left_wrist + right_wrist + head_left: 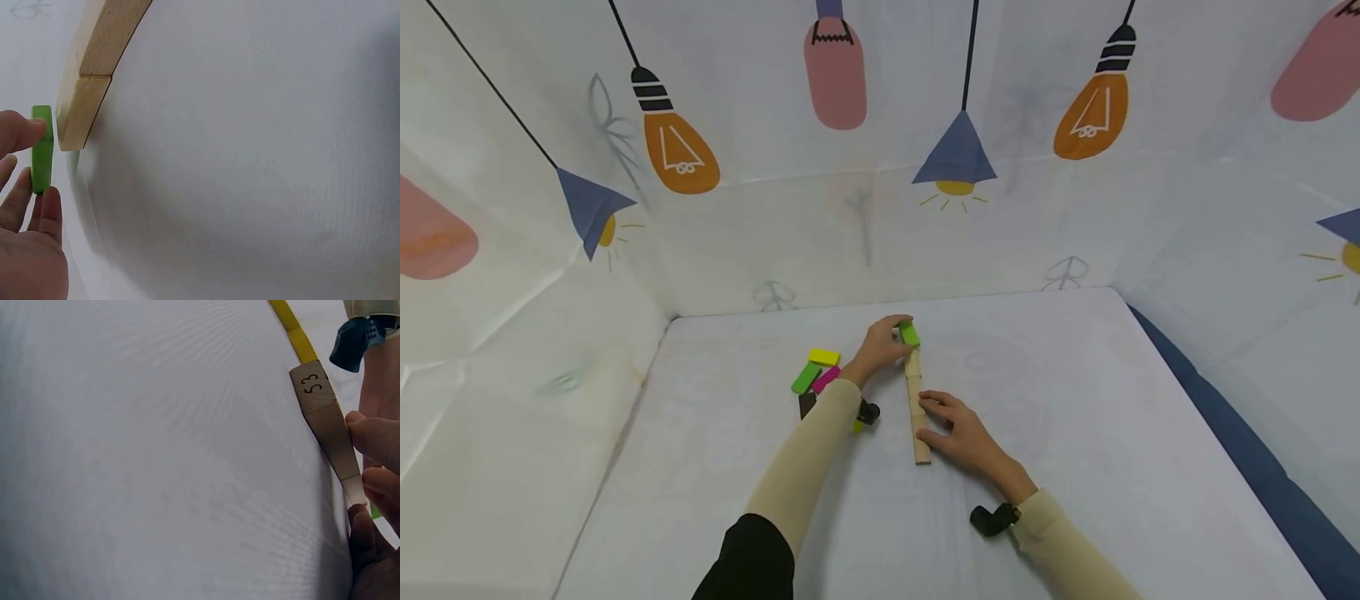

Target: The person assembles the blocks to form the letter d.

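A straight row of plain wooden blocks lies on the white table, pointing away from me. At its far end my left hand pinches a green block between thumb and fingers. A narrow gap separates this green block from the end wooden block in the left wrist view. My right hand rests along the right side of the row, its fingertips touching the wood near the middle and lower part. The number 53 marks the near wooden block in the right wrist view.
Left of the row lie a yellow block, another green block, a magenta block and a black block, partly behind the left sleeve. A patterned white curtain rises behind the table's far edge.
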`<state>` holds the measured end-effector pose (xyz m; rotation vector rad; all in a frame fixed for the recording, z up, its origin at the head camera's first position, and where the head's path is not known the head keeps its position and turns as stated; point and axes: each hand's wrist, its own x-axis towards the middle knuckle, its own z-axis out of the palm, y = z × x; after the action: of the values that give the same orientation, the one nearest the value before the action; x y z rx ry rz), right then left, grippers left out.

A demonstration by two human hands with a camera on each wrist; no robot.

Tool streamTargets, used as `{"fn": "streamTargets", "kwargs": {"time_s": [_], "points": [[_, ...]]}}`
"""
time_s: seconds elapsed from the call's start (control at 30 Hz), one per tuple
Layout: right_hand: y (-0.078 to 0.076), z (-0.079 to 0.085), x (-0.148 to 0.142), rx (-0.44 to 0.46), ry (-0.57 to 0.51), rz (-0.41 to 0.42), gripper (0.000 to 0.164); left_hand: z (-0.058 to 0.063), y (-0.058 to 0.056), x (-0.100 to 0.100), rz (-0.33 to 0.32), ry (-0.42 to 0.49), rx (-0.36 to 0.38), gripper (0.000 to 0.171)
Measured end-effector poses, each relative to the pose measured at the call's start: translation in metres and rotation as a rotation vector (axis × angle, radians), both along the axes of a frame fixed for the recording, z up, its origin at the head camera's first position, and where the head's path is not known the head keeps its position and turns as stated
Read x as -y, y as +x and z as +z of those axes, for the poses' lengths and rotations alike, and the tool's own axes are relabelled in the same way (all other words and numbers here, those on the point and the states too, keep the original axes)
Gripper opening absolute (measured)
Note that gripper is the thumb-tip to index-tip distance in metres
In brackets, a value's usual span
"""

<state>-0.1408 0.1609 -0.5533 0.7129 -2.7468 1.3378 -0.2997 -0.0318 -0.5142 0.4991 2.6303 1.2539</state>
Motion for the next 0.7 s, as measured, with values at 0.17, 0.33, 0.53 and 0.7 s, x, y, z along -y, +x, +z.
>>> {"fn": "streamTargets", "kwargs": {"time_s": [0.17,0.33,0.53,0.7], "points": [[-0.0001,-0.0009,-0.0012,-0.002,0.003,0.002,0.058,0.0005,-0.0032,-0.0036,-0.004,-0.051,0.000,0.060],[-0.0002,-0.0001,-0.0011,-0.010,0.005,0.001,0.058,0.0014,-0.0066,-0.0043,-0.024,-0.069,0.001,0.059],[-0.0004,0.0013,-0.0004,-0.026,0.006,0.004,0.056,-0.0027,-0.0091,-0.0009,-0.013,-0.056,0.026,0.058],[-0.0006,0.0010,0.0002,-0.043,0.010,0.001,0.055,-0.0040,-0.0103,0.0024,-0.004,-0.048,0.040,0.057]]}}
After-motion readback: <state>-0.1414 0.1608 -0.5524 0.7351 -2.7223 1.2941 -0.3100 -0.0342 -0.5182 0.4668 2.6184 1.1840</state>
